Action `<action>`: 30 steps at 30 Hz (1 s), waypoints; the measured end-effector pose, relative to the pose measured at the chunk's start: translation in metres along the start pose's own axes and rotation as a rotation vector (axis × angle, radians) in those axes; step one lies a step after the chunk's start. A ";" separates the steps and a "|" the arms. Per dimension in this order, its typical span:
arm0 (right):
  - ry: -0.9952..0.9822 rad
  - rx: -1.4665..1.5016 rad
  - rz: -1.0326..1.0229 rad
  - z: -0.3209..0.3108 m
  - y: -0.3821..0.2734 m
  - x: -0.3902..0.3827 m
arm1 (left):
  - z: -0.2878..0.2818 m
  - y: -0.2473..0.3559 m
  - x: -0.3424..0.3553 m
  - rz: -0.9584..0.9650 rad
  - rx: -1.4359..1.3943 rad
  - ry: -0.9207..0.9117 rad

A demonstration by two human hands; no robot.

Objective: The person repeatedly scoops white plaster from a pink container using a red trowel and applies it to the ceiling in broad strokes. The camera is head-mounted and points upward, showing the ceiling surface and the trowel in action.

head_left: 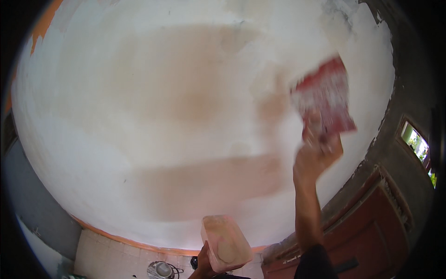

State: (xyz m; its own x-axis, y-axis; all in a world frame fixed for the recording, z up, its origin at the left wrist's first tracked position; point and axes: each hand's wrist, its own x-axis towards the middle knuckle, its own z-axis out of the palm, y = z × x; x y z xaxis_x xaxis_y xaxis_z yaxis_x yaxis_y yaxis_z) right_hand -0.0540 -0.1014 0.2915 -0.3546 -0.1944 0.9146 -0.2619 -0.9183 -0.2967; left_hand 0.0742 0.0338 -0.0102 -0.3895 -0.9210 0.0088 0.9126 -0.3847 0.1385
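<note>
Raised at the right, my right hand (318, 151) is closed on a flat red putty spreader (331, 93) smeared with white and blurred by motion. The spreader is in front of a white wall (83, 121) with tan, damp-looking patches; whether it touches the wall, I cannot tell. Low in the middle, my left hand (203, 261) grips the left side of a pinkish see-through plastic tub (241, 249). The tub is tilted and has pale putty-like paste (227, 246) inside.
A dark reddish-brown door (367, 242) stands at the lower right, below a small window (416, 142) in bare grey wall. On the tiled floor (107, 253) lies a round pale object with a dark cable (163, 269). Grey panelling (37, 200) runs along the left.
</note>
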 end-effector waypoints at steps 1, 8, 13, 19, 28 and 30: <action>-0.036 -0.152 -0.221 0.020 0.001 0.015 | -0.004 0.000 0.000 -0.002 -0.027 -0.028; -0.261 -1.013 -0.871 0.108 0.057 0.012 | 0.009 0.008 -0.014 0.167 0.115 0.030; -0.463 -1.076 -0.925 0.090 0.057 -0.030 | 0.000 0.023 -0.018 0.164 -0.015 0.049; -0.259 -0.699 -0.843 0.047 0.033 -0.014 | -0.015 0.028 -0.015 0.230 0.034 0.023; -0.121 -1.029 -0.884 0.104 0.038 0.013 | -0.019 0.020 -0.011 0.271 0.142 0.176; -0.219 -0.931 -0.890 0.104 0.038 0.002 | -0.030 0.022 -0.009 0.204 0.029 0.121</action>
State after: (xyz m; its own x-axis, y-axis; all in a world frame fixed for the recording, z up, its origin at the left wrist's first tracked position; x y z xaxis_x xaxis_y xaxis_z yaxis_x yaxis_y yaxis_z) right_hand 0.0283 -0.1724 0.3110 0.3908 0.2196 0.8939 -0.8798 -0.1962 0.4329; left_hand 0.1017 0.0322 -0.0367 -0.1782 -0.9808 -0.0789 0.9662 -0.1896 0.1745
